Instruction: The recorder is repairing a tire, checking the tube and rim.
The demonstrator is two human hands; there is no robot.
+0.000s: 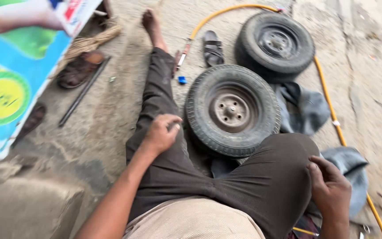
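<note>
The person is sitting on the ground [111, 115] with the left leg stretched out and the right knee raised. The left hand [162, 132] is resting on the left thigh, its fingers [172, 126] curled loosely together and gripping nothing that can be seen. Just to the right of those fingers, a near wheel [232, 110] is lying flat on the ground, its tyre almost touching the trouser leg and its steel hub facing up. The right hand [330, 190] is resting against the raised right knee, its fingers [317, 172] bent together on the dark cloth; whether they are pinching anything is not clear. The near wheel is lying to the left of and beyond these fingers, partly hidden by the knee.

A far wheel [276, 44] is lying beyond the near one, well away from both hands. A yellow hose [328, 99] is curving around it and running down past the right hand. A grey inner tube [303, 108] is lying crumpled between the near wheel and the hose. A sandal [213, 48] is lying beyond the left fingers, near the bare foot [151, 24]. A coloured sign [9, 79] is standing far to their left.
</note>
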